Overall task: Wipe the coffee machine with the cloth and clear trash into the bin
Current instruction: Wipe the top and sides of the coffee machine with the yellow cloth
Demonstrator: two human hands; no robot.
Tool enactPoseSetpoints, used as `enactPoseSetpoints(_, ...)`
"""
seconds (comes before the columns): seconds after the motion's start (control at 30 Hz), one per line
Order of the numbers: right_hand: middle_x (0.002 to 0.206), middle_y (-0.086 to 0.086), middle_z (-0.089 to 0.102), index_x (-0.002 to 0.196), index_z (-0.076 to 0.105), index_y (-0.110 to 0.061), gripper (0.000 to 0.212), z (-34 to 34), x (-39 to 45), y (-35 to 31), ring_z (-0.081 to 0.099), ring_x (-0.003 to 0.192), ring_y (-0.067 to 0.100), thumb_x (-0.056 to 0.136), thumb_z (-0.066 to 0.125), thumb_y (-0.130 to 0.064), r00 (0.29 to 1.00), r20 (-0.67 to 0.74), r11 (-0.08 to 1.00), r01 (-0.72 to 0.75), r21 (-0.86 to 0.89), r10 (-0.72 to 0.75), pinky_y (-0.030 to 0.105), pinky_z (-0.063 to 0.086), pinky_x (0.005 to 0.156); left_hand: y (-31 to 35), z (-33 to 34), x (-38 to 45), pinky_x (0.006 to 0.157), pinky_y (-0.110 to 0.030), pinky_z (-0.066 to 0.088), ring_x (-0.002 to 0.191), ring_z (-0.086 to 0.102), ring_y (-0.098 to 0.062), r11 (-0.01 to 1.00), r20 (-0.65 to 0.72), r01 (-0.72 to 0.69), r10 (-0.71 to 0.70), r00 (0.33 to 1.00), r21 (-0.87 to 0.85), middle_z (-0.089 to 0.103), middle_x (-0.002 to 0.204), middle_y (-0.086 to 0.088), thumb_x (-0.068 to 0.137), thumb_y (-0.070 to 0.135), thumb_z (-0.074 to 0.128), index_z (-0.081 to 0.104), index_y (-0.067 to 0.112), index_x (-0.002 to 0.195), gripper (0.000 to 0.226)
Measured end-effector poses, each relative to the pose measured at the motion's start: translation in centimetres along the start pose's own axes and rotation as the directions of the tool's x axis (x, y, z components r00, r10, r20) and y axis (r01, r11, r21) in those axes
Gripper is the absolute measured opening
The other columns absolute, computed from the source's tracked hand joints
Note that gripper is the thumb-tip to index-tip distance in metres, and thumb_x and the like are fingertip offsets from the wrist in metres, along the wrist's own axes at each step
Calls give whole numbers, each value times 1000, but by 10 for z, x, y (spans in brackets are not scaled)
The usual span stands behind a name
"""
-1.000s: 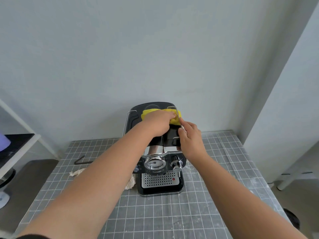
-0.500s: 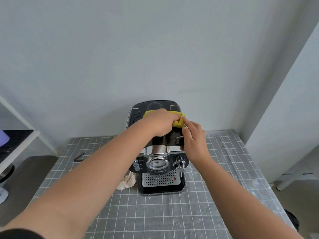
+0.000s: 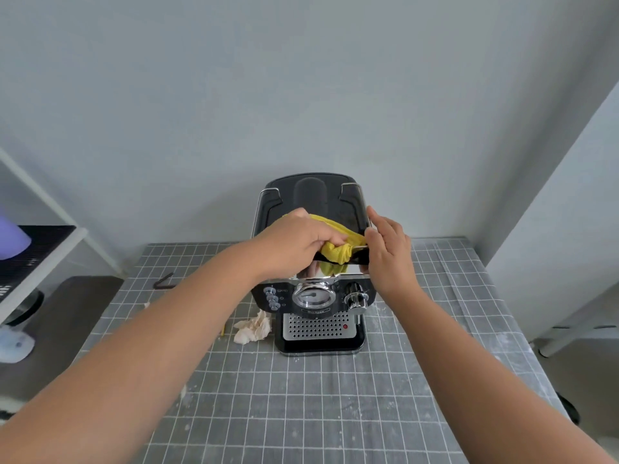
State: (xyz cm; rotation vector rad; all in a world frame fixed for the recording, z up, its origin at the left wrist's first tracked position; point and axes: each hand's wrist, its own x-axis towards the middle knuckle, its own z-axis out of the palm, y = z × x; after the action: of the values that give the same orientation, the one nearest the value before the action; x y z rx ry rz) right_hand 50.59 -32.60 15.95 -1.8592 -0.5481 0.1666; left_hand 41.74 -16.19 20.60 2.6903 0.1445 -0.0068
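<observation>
The left hand [image 3: 294, 242] clenches a crumpled yellow knit cloth [image 3: 338, 242] on top of the glossy black-and-chrome coffee machine [image 3: 318, 296], while the right hand [image 3: 388, 252], fingers loose, braces its side. Pushing hard could slide the smooth machine across the grey gridded counter [image 3: 301, 396]. Crumpled white paper trash [image 3: 253, 329] lies just beside its base.

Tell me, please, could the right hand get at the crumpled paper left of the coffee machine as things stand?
Probably not directly: the right hand rests on the coffee machine's right side, with the machine between it and the crumpled paper.
</observation>
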Motion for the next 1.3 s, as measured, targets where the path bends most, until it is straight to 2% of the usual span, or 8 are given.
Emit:
enactPoseSetpoints(0.4, 138, 0, 44, 143, 41, -30, 43, -1, -1, -3, 30, 127, 15, 101, 32, -23, 1000, -14, 1000, -3, -7, 3, 22, 18, 102, 33, 24, -76, 81, -22, 40, 88, 41, -13, 976, -244, -208, 218, 945, 65, 66, 118, 22, 92, 4, 52, 71, 31, 107, 36)
enactPoseSetpoints(0.57, 138, 1, 44, 140, 46, -31, 43, -4, 1, -5, 28, 131, 19, 99, 33, -30, 998, 15, 997, -66, -38, 67, 24, 18, 100, 46, 29, -115, 87, -14, 40, 98, 52, -1, 959, -278, -127, 54, 959, -254, 66, 109, 29, 94, 7, 45, 66, 44, 112, 46)
enactPoseSetpoints(0.7, 138, -1, 43, 131, 54, -33, 39, -23, -24, -24, 27, 130, 24, 93, 43, -36, 994, 7, 980, -107, -168, 109, 26, 19, 96, 51, 46, -153, 77, -25, 56, 88, 69, -16, 306, -155, -22, -417, 896, -952, 75, 93, 2, 85, 8, 59, 76, 35, 89, 33)
enactPoseSetpoints(0.87, 120, -18, 54, 113, 57, -43, 26, -32, -108, -44, 42, 113, 8, 87, 54, -44, 984, 150, 995, 98, -10, -96, 24, 36, 94, 48, 86, -178, 60, -40, 59, 70, 71, -28, -423, 210, -45, -537, 817, -905, 69, 88, -22, 80, 16, 51, 60, 4, 117, 41)
enactPoseSetpoints(1.0, 109, -7, 70, 117, 59, -29, 47, -19, -144, -34, 65, 100, 4, 75, 62, -52, 797, 598, 914, -302, 270, 87, 12, 48, 78, 51, 107, -186, 57, -36, 59, 61, 69, -26, -512, 344, 59, -484, 805, -857, 70, 74, -18, 99, 23, 34, 77, 2, 85, 50)
enactPoseSetpoints(1.07, 115, 0, 68, 119, 56, -32, 67, -9, -154, -21, 66, 102, 12, 63, 71, -64, 678, 722, 887, -409, 215, 138, 24, 51, 82, 50, 116, -187, 68, -43, 60, 85, 71, -36, -581, 382, 65, -442, 812, -811, 70, 98, -25, 97, 32, 36, 72, 4, 107, 47)
enactPoseSetpoints(1.17, 117, 3, 63, 120, 56, -36, 79, 3, -164, -3, 66, 102, 22, 49, 88, -51, 596, 786, 829, -516, 215, 167, 31, 55, 81, 45, 130, -191, 91, -57, 52, 120, 55, -43, -566, 351, -6, -520, 779, -824, 56, 131, -25, 83, 36, 51, 44, 17, 141, 61)
enactPoseSetpoints(1.3, 117, 2, 59, 128, 47, -40, 89, 15, -171, 17, 65, 101, 27, 54, 92, -19, 559, 789, 860, -505, 81, 254, 34, 58, 78, 43, 138, -194, 77, -48, 57, 93, 69, -30, -503, 323, -79, -658, 680, -861, 71, 111, -15, 82, 18, 59, 49, 28, 131, 51)
